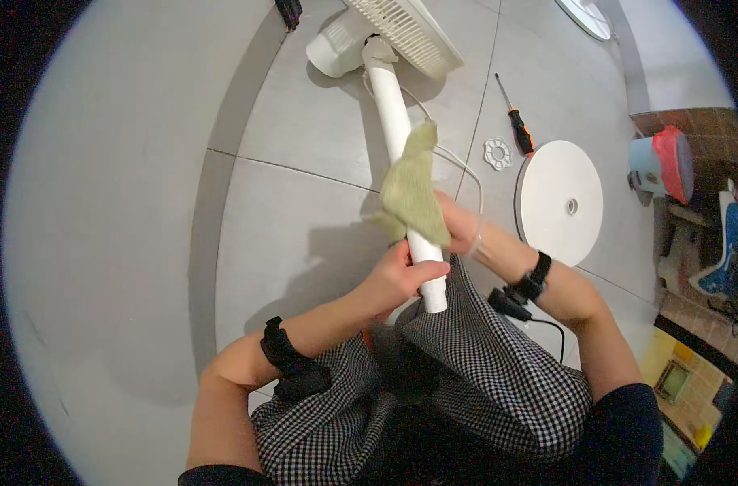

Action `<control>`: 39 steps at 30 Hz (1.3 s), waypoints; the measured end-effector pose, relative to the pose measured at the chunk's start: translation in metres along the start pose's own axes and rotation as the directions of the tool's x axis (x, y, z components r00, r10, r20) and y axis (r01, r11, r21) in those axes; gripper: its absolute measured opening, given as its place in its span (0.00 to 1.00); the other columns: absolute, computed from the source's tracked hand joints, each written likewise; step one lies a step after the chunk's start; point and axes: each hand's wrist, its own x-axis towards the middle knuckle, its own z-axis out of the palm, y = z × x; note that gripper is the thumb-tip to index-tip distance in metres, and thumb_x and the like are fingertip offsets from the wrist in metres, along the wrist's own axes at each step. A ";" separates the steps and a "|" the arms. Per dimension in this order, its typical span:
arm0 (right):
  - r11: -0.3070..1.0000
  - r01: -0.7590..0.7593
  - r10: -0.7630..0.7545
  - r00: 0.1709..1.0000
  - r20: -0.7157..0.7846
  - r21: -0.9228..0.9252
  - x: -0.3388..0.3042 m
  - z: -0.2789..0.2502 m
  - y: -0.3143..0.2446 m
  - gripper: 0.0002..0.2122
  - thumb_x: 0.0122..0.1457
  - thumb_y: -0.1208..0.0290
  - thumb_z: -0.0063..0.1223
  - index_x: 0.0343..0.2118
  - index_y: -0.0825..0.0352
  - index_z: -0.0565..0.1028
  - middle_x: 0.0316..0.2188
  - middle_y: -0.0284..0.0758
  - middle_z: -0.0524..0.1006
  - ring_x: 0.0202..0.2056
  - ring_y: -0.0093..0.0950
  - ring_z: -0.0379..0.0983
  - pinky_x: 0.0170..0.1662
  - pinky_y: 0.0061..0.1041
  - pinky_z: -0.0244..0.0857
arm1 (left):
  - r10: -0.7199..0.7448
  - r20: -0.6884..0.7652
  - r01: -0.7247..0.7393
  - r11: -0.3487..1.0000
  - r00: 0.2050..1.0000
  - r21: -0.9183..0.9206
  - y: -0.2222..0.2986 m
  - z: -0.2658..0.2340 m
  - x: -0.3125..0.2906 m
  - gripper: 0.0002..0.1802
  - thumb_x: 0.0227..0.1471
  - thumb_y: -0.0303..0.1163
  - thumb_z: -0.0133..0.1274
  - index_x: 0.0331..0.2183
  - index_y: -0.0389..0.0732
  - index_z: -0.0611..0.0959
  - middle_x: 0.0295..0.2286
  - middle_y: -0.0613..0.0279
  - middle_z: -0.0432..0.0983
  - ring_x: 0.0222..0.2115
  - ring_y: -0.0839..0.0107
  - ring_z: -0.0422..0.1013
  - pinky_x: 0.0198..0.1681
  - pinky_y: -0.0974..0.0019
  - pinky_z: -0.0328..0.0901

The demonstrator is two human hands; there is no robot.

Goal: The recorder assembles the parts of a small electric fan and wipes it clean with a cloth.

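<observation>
A white fan pole [392, 109] slants from the upper middle down toward my lap. Its far end joins the fan head [409, 36], which lies on the floor with its white grille turned to the right. My left hand [395, 281] is wrapped round the pole near its narrower, stepped near end. Just above it, my right hand [459, 224] holds a pale green cloth [412, 193] against the pole; the cloth drapes around it and hides most of that hand's fingers. A white cord [468, 172] curves along the floor right of the pole.
Right of the pole lie a round white base [560, 202], a white ring-shaped knob [497, 154] and a black-and-orange screwdriver [519, 130]. A light blue bucket [647, 165] with a red rim covering stands farther right. A grey wall [110, 219] runs along the left.
</observation>
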 end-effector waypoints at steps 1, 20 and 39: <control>1.000 -0.001 0.001 1.000 0.003 -0.001 -0.008 0.006 0.000 0.16 0.59 0.63 0.52 0.47 0.66 0.69 0.40 0.34 0.76 0.37 0.24 0.75 0.40 0.28 0.71 | 0.012 0.032 -0.012 1.000 0.999 0.013 0.002 -0.002 -0.001 0.21 0.48 0.32 0.59 0.43 0.37 0.72 0.34 0.60 0.75 0.34 0.68 0.74 0.34 0.63 0.72; 0.723 -0.012 -0.311 0.887 -0.342 -0.691 0.155 0.006 -0.135 0.17 0.57 0.62 0.50 0.44 0.69 0.71 0.36 0.37 0.77 0.30 0.29 0.77 0.31 0.29 0.73 | 0.239 -0.149 -0.169 0.912 0.960 0.373 0.018 0.027 -0.020 0.26 0.48 0.41 0.60 0.39 0.30 0.71 0.30 0.55 0.75 0.30 0.72 0.72 0.33 0.66 0.68; 0.839 0.045 -0.075 0.997 -0.032 -0.542 -0.061 0.051 -0.046 0.19 0.57 0.66 0.53 0.48 0.72 0.67 0.39 0.34 0.74 0.41 0.23 0.72 0.44 0.25 0.69 | 0.193 -0.121 -0.151 0.945 0.974 0.289 0.053 0.026 -0.036 0.24 0.48 0.36 0.60 0.43 0.32 0.73 0.31 0.60 0.76 0.30 0.73 0.73 0.31 0.69 0.69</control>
